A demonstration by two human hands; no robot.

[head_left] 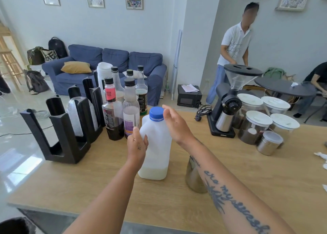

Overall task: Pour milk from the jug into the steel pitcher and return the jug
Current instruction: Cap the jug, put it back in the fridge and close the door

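A: What are the hands doing?
B: The left hand (137, 145) is wrapped around the side of the translucent white plastic milk jug (155, 145), gripping it. The right hand (174, 123) hangs loose, fingers spread, just beside the jug's round blue screw cap (156, 113); whether a fingertip touches the cap I cannot tell

A: And the jug itself?
B: Upright on the pale wooden table (247, 180), cap on, with a shallow layer of milk at the bottom

A: Where is the pitcher?
B: The shiny steel pitcher (193, 177) stands on the table just right of the jug, partly hidden behind the tattooed right forearm

A: What lies further out?
B: Behind the jug is a cluster of tall clear syrup bottles with black caps (122, 106), and left of them a black slotted cup holder (67, 127). Off to the right stand a black coffee grinder (230, 106) and several white-lidded clear jars (254, 125). Beyond the table are a blue fabric sofa (113, 69) and a person in a white shirt (233, 44)
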